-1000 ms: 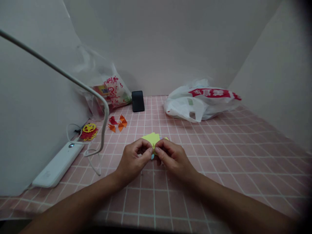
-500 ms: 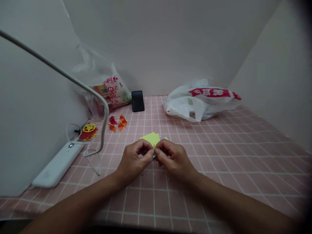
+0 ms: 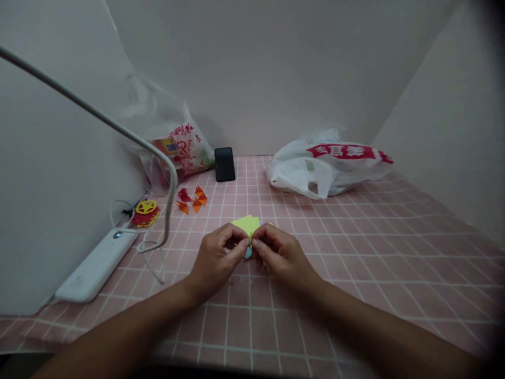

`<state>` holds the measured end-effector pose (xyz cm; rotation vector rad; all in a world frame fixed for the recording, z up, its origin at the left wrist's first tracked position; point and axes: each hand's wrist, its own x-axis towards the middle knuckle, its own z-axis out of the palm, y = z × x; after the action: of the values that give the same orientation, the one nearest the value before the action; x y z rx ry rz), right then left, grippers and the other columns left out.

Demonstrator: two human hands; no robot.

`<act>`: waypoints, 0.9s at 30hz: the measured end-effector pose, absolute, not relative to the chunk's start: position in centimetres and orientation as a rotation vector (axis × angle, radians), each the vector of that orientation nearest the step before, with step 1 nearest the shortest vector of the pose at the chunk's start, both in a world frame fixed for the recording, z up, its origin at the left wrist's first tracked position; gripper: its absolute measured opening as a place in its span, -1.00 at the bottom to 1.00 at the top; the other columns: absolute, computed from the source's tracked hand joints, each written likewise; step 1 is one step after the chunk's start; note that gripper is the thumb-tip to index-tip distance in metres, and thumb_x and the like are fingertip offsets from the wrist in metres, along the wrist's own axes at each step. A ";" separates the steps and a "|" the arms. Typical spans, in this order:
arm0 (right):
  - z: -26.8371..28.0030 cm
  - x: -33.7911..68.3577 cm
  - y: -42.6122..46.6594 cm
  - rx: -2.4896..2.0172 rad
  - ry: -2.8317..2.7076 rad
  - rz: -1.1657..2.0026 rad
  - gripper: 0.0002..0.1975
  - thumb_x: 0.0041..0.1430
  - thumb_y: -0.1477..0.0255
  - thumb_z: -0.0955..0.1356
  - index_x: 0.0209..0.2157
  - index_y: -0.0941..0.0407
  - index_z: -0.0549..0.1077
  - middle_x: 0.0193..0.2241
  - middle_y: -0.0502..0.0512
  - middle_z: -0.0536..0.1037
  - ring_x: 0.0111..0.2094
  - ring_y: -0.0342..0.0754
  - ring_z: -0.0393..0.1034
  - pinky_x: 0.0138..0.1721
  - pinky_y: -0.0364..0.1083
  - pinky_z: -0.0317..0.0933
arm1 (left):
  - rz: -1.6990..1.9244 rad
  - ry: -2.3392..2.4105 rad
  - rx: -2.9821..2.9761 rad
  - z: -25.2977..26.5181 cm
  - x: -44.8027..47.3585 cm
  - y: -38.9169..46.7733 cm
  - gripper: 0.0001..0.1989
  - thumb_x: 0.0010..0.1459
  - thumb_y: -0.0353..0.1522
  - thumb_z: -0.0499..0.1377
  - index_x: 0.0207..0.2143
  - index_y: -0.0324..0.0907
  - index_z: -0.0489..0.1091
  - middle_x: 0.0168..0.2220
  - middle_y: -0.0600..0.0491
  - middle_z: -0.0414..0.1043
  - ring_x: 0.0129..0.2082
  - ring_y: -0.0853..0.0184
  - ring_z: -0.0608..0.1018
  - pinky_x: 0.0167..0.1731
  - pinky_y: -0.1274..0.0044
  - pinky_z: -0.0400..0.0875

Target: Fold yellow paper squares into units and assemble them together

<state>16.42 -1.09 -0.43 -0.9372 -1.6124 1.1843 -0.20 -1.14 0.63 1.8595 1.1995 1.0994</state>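
A: What's farthest to your left?
B: A white oblong device [image 3: 94,268], then yellow and red cutouts [image 3: 145,211], a see-through bag [image 3: 187,150] with red print, and orange and red folded pieces [image 3: 198,201] nearer you.
A: Your left hand [image 3: 215,259]?
B: Thumb and forefinger pinch a small yellow piece [image 3: 251,238]. Beyond the hand, a black phone [image 3: 224,164] sits beside the see-through bag.
A: Where's that piece, then?
B: Between your two hands' fingertips, on your side of the yellow sheets [image 3: 245,223].
A: And your right hand [image 3: 283,258]?
B: Pinching the piece's other side. Farther right and back, a white bag [image 3: 298,173] rests on the pink checked cloth [image 3: 366,263].
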 end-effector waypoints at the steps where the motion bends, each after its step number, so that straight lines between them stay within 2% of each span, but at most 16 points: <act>1: -0.4 16.4 -1.1 -0.945 -1.624 1.169 -0.86 0.24 0.45 0.29 -0.43 0.12 0.34 -0.55 -0.06 0.39 -0.55 -0.18 0.27 -0.52 -0.17 0.17 | 1.104 1.185 1.857 0.6 -0.3 -1.1 -0.90 0.17 -0.41 0.17 -0.43 -0.22 0.41 -0.47 0.08 0.43 -0.47 0.39 0.48 -0.42 0.55 0.35; 6: -0.6 16.5 -1.3 -0.990 -1.667 1.090 -0.87 0.25 0.46 0.29 -0.42 0.12 0.34 -0.53 -0.05 0.41 -0.55 -0.18 0.28 -0.52 -0.17 0.15 | 1.120 1.097 1.822 0.6 -0.3 -1.2 -0.84 0.23 -0.37 0.14 -0.40 -0.22 0.44 -0.45 0.05 0.44 -0.44 0.37 0.49 -0.39 0.53 0.37; 10: -0.9 16.5 -1.3 -1.026 -1.668 1.026 -0.89 0.25 0.46 0.30 -0.39 0.10 0.31 -0.53 -0.06 0.38 -0.54 -0.17 0.26 -0.52 -0.16 0.14 | 1.111 1.047 1.708 0.5 -0.1 -1.1 -0.88 0.16 -0.34 0.23 -0.36 -0.23 0.44 -0.40 0.04 0.47 -0.41 0.36 0.52 -0.37 0.53 0.41; 15: -0.7 16.6 -1.1 -0.972 -1.559 1.164 -0.91 0.25 0.39 0.31 -0.24 0.10 0.32 -0.47 -0.04 0.40 -0.51 -0.16 0.30 -0.50 -0.16 0.21 | 1.096 1.029 1.568 0.4 -0.2 -0.8 -0.88 0.17 -0.35 0.20 -0.38 -0.23 0.41 -0.43 0.06 0.45 -0.44 0.37 0.51 -0.40 0.53 0.44; 20: 0.0 16.6 -1.0 -0.911 -1.557 1.306 -0.82 0.23 0.37 0.31 -0.44 0.12 0.34 -0.56 -0.06 0.38 -0.58 -0.20 0.27 -0.53 -0.17 0.18 | 1.083 1.045 1.665 0.9 -0.4 -0.9 -0.87 0.18 -0.36 0.17 -0.41 -0.22 0.38 -0.46 0.08 0.40 -0.46 0.39 0.48 -0.42 0.55 0.41; 27: 0.1 16.5 -1.5 -0.979 -1.595 1.101 -0.81 0.24 0.41 0.30 -0.47 0.10 0.33 -0.59 -0.06 0.39 -0.59 -0.18 0.28 -0.53 -0.17 0.14 | 1.059 0.993 1.640 0.8 -0.3 -1.0 -0.87 0.20 -0.33 0.16 -0.35 -0.23 0.38 -0.45 0.07 0.40 -0.45 0.37 0.48 -0.41 0.52 0.40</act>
<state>16.52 -1.48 0.14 -0.9794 -1.5949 1.1014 -0.29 -0.99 0.80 1.6396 0.9928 1.0593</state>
